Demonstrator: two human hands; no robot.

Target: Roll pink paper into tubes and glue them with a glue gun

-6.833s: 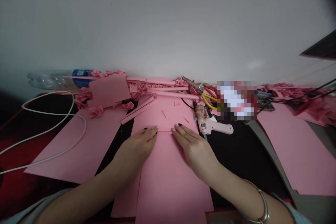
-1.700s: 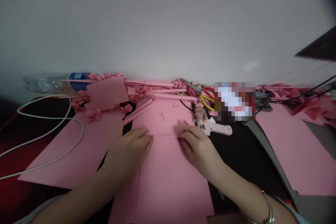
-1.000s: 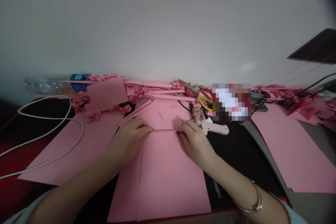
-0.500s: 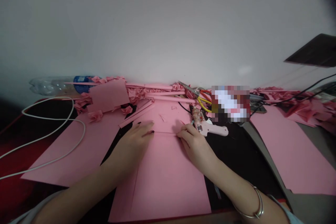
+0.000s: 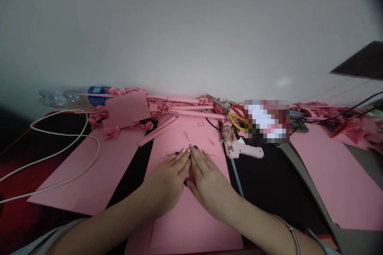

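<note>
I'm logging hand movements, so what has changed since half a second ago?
The left hand moved right and the right hand left, so they now meet over the pink paper. The right hand, curled before, now lies flatter. The glue gun and plastic bottle stayed put.

Dim light; faint glare on wall (image 5: 191, 36)

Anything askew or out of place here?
Loose paper scraps lie on the pink sheet beyond the left hand and right hand, looking like stray offcuts; farther left, a plastic bottle lies on its side.
</note>
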